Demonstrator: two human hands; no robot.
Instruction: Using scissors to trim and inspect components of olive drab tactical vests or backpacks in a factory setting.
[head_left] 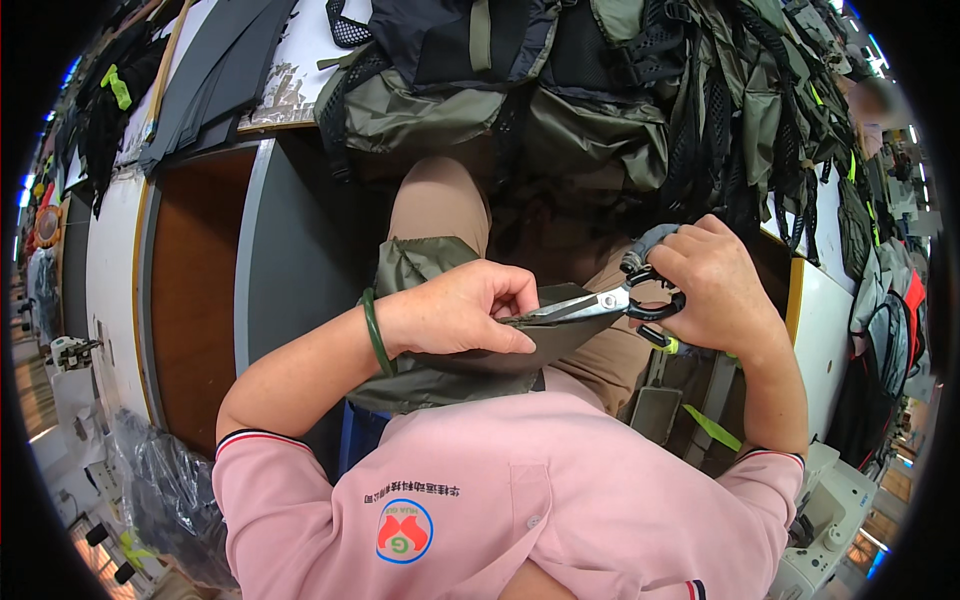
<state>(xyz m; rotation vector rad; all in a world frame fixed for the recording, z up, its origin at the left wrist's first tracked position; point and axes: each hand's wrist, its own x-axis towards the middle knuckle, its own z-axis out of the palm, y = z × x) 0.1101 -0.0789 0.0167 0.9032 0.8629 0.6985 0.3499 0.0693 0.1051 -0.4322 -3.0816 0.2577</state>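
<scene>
My left hand [465, 308], with a green bangle at its wrist, pinches the edge of a dark olive fabric piece [440, 385]. The fabric lies across my lap, and part of it spreads over my left thigh. In my right hand [718, 285] is a pair of scissors [608, 302] with black handles and metal blades. The blades point left and lie along the fabric's edge, close to my left fingertips. The folds partly hide the blade tips, so I cannot see whether they are cutting. Something grey is wrapped around the upper handle.
Olive and black backpacks [430, 120] are piled on the table beyond my knees. Dark grey strips [215, 85] lie on the table at the far left, above an open brown compartment [205, 270]. A sewing machine [830, 500] stands at the lower right, and clear plastic [170, 490] lies at the lower left.
</scene>
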